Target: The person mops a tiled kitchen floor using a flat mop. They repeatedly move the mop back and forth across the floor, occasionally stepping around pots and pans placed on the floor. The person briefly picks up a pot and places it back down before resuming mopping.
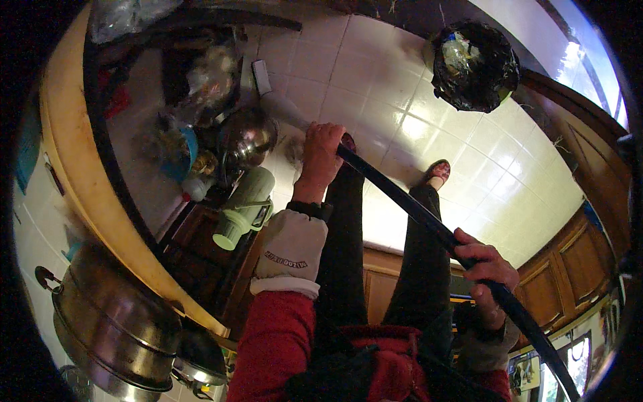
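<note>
A long dark pole (pixel 402 196) runs slantwise across my body, from the upper middle down to the lower right. My left hand (pixel 324 151) is closed around its upper end, above my left foot. Lower down, my right hand (pixel 487 274) grips the pole, with the fingers wrapped over it. The pole continues past my right hand towards the picture's rim. Whatever is fixed to either end of it cannot be made out. Below lies a light tiled floor (pixel 371 90).
Left of my left arm stand a pale green thermos jug (pixel 246 208) and a shiny metal pot (pixel 251 135). A bin lined with a black bag (pixel 474 65) is at the upper right. A large steel steamer pot (pixel 115 321) is lower left. Wooden cabinets (pixel 567 261) line the right.
</note>
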Available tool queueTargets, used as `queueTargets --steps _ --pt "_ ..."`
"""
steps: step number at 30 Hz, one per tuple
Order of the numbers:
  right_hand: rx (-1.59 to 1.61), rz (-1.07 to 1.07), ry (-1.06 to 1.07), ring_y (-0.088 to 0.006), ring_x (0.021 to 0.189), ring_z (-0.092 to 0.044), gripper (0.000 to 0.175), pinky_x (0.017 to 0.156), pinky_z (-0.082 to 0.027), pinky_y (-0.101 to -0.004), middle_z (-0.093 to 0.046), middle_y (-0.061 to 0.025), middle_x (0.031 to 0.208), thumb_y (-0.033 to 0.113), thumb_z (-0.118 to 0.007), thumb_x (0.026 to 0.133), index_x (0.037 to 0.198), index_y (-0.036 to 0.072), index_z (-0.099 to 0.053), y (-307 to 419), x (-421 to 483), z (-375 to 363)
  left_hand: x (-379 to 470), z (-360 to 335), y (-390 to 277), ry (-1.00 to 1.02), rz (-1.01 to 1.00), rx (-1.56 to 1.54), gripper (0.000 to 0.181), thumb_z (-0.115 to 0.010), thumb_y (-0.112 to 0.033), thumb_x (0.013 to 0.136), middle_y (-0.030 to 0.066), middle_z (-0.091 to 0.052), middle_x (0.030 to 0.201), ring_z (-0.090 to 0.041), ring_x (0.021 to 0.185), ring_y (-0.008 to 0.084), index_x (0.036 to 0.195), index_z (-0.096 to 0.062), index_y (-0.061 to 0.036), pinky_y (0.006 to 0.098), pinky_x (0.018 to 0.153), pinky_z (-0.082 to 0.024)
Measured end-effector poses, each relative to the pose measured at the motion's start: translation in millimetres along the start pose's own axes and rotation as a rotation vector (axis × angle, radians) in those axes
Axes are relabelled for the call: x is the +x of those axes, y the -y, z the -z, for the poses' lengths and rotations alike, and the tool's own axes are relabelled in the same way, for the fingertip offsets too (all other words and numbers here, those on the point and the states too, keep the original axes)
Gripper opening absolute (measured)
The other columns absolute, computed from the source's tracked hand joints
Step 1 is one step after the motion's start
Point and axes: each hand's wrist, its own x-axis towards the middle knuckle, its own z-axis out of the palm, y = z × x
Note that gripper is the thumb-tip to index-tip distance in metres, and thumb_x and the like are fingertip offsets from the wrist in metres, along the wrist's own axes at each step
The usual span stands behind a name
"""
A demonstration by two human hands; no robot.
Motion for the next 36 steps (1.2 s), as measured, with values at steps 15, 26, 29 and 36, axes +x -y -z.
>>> queueTargets --steps 15,26,29,36 --pt "0.142 0.095 -0.334 -0.0431 0.123 -0.044 0.023 0.094 -0.045 -0.0528 -0.053 -0.0254 0.12 0.029 -0.049 0.095 0.091 0.007 -0.052 -45.7 0.5 -0.9 57.7 -9.5 -0.3 -0.125 0.004 0.114 0.035 -0.072 -0.003 0.064 0.0151 -0.056 0.103 -0.051 0.107 0.0347 0.094 -0.054 -0.0045 0.0487 0.098 -0.035" --pt "0.454 -0.209 -0.716 -0.0382 0.125 -0.043 0.027 0.095 -0.043 -0.053 -0.053 -0.0231 0.123 0.035 -0.046 0.097 0.095 0.008 -0.049 -83.9 -19.4 -23.5 51.2 -44.5 6.0 0.112 0.072 0.11 0.025 -0.065 -0.006 0.07 0.0238 -0.051 0.102 -0.044 0.11 0.0458 0.09 -0.052 -0.0009 0.0473 0.099 -0.037" --pt "0.491 -0.135 -0.699 -0.0381 0.127 -0.041 0.028 0.095 -0.044 -0.0522 -0.051 -0.0233 0.126 0.037 -0.047 0.097 0.096 0.009 -0.05 -88.0 -33.0 -22.2 46.0 -48.6 -1.1 0.109 -0.034 0.111 0.023 -0.062 -0.004 0.07 0.0248 -0.051 0.104 -0.044 0.109 0.0463 0.09 -0.052 -0.0012 0.0489 0.096 -0.038" --pt "0.491 -0.15 -0.664 -0.0382 0.126 -0.041 0.029 0.095 -0.044 -0.0507 -0.046 -0.025 0.131 0.039 -0.048 0.095 0.097 0.01 -0.05 -99.3 -50.5 -22.4 35.3 -51.8 2.1 0.051 -0.047 0.064 0.018 -0.058 0.002 0.07 0.0196 -0.055 0.099 -0.046 0.109 0.0432 0.086 -0.053 -0.0015 0.05 0.089 -0.04"
